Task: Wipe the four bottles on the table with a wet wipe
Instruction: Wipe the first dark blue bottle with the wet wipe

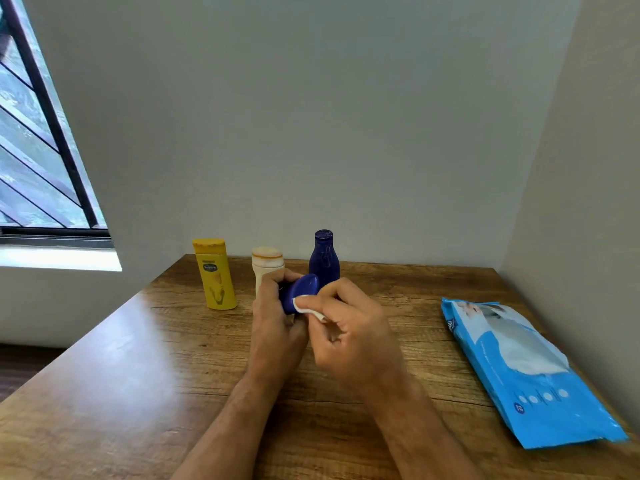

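Now: left hand (273,320) grips small blue bottle (299,292) | right hand (349,327) pinches wet wipe (306,305) against it | above table (138,375)

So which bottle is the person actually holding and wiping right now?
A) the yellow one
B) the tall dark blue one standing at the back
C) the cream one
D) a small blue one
D: the left hand grips a small blue bottle while the right hand presses a white wipe against it; the yellow bottle, cream bottle and tall dark blue bottle stand untouched behind.
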`<state>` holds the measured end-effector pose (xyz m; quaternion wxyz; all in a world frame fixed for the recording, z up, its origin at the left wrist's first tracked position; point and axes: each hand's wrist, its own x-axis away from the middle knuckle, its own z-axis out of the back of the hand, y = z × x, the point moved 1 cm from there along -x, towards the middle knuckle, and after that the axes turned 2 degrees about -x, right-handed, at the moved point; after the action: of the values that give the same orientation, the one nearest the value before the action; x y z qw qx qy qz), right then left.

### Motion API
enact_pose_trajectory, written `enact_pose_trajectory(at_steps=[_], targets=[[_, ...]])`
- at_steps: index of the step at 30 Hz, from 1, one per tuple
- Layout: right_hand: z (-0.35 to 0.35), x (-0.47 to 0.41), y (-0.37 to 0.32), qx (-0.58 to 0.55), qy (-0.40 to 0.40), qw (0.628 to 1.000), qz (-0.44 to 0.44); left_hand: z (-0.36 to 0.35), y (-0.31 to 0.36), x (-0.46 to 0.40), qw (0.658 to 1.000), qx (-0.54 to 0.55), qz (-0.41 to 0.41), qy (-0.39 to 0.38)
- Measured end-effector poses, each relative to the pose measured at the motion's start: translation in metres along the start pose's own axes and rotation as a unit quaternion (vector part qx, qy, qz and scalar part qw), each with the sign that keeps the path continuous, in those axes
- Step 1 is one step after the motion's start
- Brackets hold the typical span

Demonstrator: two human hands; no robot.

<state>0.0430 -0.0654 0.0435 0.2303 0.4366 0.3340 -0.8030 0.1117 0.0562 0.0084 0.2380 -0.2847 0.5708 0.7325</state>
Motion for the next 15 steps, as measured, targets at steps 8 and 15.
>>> enact_pose_trajectory(at_steps=[8, 15], targets=[[0.005, -0.003, 0.012, 0.018, 0.047, 0.996, -0.068, -0.005, -0.003, 0.002, 0.999, -0.023, 0.017, -0.033], [0.002, -0.002, 0.007, 0.01, 0.006, 1.0, -0.02, -0.001, -0.005, 0.0, 0.998, -0.034, 0.015, -0.047]])
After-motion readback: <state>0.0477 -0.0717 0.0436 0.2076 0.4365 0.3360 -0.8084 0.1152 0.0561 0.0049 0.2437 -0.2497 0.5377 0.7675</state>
